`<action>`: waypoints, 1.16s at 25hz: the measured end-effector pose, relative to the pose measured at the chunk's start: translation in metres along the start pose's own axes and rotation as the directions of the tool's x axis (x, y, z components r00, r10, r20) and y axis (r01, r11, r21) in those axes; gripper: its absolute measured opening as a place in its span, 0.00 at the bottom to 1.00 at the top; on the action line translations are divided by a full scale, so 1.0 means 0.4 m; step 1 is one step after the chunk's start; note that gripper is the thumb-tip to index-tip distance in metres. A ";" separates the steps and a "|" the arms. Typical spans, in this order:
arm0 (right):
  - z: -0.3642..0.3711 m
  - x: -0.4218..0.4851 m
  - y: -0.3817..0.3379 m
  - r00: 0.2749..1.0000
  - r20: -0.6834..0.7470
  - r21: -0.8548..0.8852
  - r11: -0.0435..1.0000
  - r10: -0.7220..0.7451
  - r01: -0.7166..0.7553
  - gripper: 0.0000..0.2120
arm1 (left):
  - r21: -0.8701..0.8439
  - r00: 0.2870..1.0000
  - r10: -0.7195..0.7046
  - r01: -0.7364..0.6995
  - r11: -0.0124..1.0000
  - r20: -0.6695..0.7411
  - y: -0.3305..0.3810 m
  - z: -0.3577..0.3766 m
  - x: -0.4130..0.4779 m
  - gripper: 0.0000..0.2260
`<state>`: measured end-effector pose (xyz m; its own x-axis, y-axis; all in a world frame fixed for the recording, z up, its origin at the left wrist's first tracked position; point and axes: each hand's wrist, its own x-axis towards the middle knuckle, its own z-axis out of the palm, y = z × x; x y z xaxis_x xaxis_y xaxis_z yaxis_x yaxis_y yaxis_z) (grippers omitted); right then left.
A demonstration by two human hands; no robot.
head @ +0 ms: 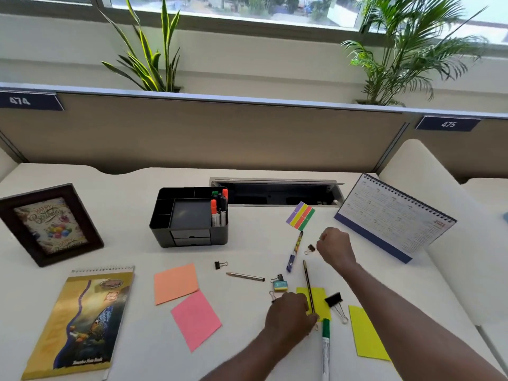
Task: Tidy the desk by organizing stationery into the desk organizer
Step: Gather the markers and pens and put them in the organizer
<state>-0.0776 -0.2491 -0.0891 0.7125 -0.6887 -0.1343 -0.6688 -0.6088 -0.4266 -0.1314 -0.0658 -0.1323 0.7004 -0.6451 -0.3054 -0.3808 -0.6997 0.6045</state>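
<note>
White desk (132, 243) below a window (247, 6) — the left hand (291, 312) curls fingers at the near end of the pencil (308, 284), grip unclear; the right hand (335, 246) is fisted, contents hidden. Gathering step: the pencil needs carrying to the desk organizer (189, 235) — well apart.

head-worn view, forward and down, desk (132, 243) near

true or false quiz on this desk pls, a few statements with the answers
1. Markers stand in the desk organizer. True.
2. The orange sticky note lies inside the organizer. False: it lies flat on the desk, in front of the organizer.
3. The calendar stands on the right side of the desk. True.
4. The pink sticky note is stuck on the calendar. False: it lies on the desk beside the orange note.
</note>
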 end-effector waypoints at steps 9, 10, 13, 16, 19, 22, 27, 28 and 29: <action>-0.008 -0.033 0.120 0.997 0.040 0.014 0.998 0.068 -0.068 0.08 | 0.160 0.999 -0.044 0.044 0.986 -0.004 0.121 0.090 -0.007 0.11; -0.010 -0.030 0.121 0.997 0.035 0.016 0.998 0.067 -0.067 0.08 | 0.165 0.999 -0.046 0.046 0.985 0.000 0.122 0.096 -0.006 0.10; -0.007 -0.017 0.115 0.998 0.025 0.016 0.998 0.061 -0.061 0.08 | 0.155 0.996 -0.080 0.075 0.985 0.028 0.132 0.096 -0.002 0.11; 0.005 -0.007 0.096 0.999 0.023 0.009 0.999 0.049 -0.049 0.07 | 0.080 0.990 -0.136 0.132 0.988 0.043 0.151 0.042 0.006 0.12; 0.024 -0.001 0.066 1.000 0.018 0.002 1.000 0.011 -0.011 0.06 | -0.075 0.984 -0.178 0.176 0.982 -0.028 0.156 -0.098 0.030 0.11; 0.047 -0.001 0.031 0.999 0.033 -0.021 1.000 -0.018 0.018 0.05 | -0.206 0.934 -0.198 0.140 0.969 -0.296 0.098 -0.318 0.064 0.09; 0.081 -0.003 -0.008 0.998 0.049 -0.004 0.999 -0.046 0.046 0.05 | -0.254 0.624 -0.270 0.117 0.960 -0.733 -0.081 -0.663 0.095 0.07; 0.087 -0.003 -0.014 0.997 0.052 0.002 0.999 -0.054 0.054 0.05 | -0.259 0.581 -0.268 0.100 0.961 -0.768 -0.109 -0.694 0.101 0.07; 0.093 -0.002 -0.018 0.997 0.054 0.007 0.998 -0.058 0.058 0.06 | -0.255 0.559 -0.262 0.091 0.963 -0.787 -0.127 -0.710 0.107 0.08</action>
<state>-0.0653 -0.2294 -0.1190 0.7606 -0.6300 -0.1569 -0.6250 -0.6451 -0.4397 0.0894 0.0293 0.0329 0.9662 0.0638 0.2496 -0.1484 -0.6540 0.7418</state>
